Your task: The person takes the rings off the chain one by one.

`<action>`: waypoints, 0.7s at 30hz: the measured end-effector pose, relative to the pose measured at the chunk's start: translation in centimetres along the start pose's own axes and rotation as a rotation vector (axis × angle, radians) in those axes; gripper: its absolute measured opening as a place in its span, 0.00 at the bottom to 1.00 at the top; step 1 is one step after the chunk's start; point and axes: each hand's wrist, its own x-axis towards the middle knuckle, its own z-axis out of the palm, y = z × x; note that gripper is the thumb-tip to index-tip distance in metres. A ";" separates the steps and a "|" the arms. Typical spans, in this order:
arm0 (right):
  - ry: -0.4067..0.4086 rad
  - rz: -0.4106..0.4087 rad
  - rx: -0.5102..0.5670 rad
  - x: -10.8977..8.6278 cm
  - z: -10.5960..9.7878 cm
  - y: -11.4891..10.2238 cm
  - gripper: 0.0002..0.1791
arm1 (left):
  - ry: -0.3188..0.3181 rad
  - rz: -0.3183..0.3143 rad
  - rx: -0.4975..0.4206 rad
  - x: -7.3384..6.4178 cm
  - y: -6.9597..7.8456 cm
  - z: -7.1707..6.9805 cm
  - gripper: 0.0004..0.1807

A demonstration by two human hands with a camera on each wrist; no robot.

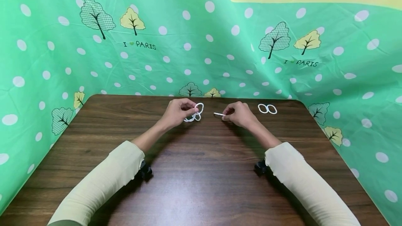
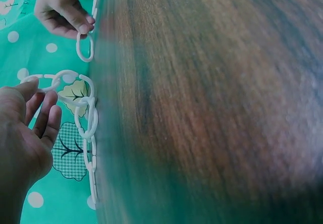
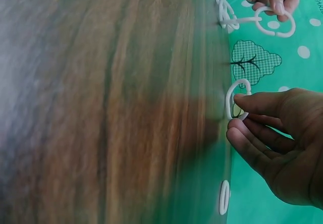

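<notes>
My left hand (image 1: 179,112) pinches the end link of a white plastic chain (image 2: 90,118) between thumb and fingers. Several joined oval links hang from it down to the tabletop, as the left wrist view shows. To its right, a short distance apart, my right hand (image 1: 237,114) pinches a single white link (image 3: 229,99) between thumb and fingertips. That link has a small gap in its ring, visible in the right wrist view. The two hands' links do not touch.
Two more white oval links (image 1: 262,108) lie side by side on the dark wooden table (image 1: 201,184), right of my right hand. Behind the table's far edge hangs a green curtain (image 1: 194,62) with white dots and printed trees.
</notes>
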 end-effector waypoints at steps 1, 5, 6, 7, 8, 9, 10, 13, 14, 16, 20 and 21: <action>-0.001 0.003 0.001 -0.1 -0.1 0.1 0.05 | 0.002 0.000 0.003 0.0 0.0 0.0 0.08; -0.008 0.017 -0.002 -0.3 -0.4 0.5 0.04 | 0.004 0.000 0.010 0.1 0.1 0.0 0.08; -0.013 0.022 -0.004 -0.4 -0.4 0.6 0.04 | 0.004 0.001 0.012 0.1 0.1 0.0 0.08; -0.016 0.028 -0.005 -0.4 -0.5 0.7 0.04 | 0.003 0.001 0.012 0.1 0.1 0.0 0.08; -0.020 0.032 -0.005 -0.4 -0.6 0.8 0.04 | 0.003 0.002 0.013 0.1 0.1 0.0 0.08; -0.023 0.035 -0.005 -0.4 -0.6 0.9 0.04 | 0.002 0.004 0.014 0.1 0.1 0.0 0.08; -0.026 0.038 -0.004 -0.4 -0.6 1.0 0.04 | 0.001 0.005 0.015 0.1 0.1 0.0 0.08; -0.031 0.049 -0.012 -0.4 -0.8 1.4 0.05 | -0.001 0.005 0.016 0.2 0.1 0.0 0.08; -0.032 0.051 -0.015 -0.4 -0.8 1.5 0.05 | -0.002 0.005 0.016 0.2 0.1 0.0 0.08; -0.032 0.055 -0.024 -0.4 -0.9 1.8 0.05 | -0.003 0.004 0.016 0.1 0.1 0.0 0.08; -0.036 0.066 -0.035 -0.5 -1.2 2.2 0.05 | -0.006 0.001 0.009 0.0 0.0 -0.1 0.08; -0.037 0.069 -0.038 -0.6 -1.3 2.3 0.05 | -0.006 0.000 0.009 0.0 -0.1 -0.2 0.08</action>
